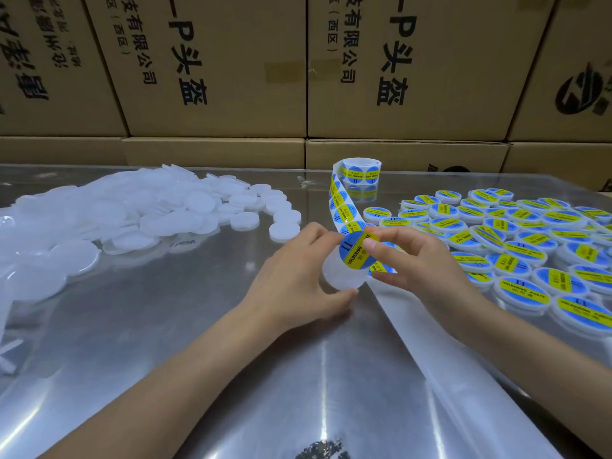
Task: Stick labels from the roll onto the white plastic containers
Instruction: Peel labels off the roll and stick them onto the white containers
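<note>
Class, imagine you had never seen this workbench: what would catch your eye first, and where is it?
Probably the bright blue-and-yellow label at centre, pinched by the right hand over a white container that the left hand holds. Next, the spread of labelled containers at right and the heap of blank white ones at left.

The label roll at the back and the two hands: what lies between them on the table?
In the head view, the unrolled strip of labels runs from the label roll down to the hands, where the right hand pinches a peeled label over the white container held by the left hand.
</note>
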The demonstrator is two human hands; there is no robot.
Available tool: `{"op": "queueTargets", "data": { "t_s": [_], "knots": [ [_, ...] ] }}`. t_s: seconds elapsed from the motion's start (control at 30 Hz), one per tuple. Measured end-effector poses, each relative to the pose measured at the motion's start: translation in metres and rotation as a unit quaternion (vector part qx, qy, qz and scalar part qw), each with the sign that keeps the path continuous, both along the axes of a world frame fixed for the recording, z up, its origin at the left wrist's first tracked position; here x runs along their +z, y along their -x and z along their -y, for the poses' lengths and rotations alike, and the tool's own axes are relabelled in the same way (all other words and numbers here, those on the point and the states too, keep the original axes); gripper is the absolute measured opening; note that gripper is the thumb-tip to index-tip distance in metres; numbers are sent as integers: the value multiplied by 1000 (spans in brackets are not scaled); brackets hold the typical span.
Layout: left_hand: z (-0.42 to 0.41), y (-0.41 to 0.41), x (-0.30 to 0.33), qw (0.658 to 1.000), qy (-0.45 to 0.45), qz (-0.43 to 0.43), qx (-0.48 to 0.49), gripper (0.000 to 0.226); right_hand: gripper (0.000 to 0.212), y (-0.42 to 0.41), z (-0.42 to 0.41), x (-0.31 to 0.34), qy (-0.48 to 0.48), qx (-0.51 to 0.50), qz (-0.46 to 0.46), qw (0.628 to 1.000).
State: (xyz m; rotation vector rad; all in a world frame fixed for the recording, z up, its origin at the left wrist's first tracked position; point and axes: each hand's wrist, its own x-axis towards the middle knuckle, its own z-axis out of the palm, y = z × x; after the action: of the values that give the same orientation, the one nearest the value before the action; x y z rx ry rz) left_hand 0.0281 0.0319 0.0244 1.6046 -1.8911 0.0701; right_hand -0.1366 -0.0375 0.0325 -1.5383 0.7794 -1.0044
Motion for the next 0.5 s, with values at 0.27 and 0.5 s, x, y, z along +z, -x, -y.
{"op": "queueTargets", "data": {
  "t_s": [0.27,0.5],
  "knots": [
    [2,3,2,997,65,-35,-26,54,22,3,-1,1,-107,76,28,991],
    [1,5,2,995,93,-35,-27,55,28,3,-2,2,-153,99,50,982]
  ]
}}
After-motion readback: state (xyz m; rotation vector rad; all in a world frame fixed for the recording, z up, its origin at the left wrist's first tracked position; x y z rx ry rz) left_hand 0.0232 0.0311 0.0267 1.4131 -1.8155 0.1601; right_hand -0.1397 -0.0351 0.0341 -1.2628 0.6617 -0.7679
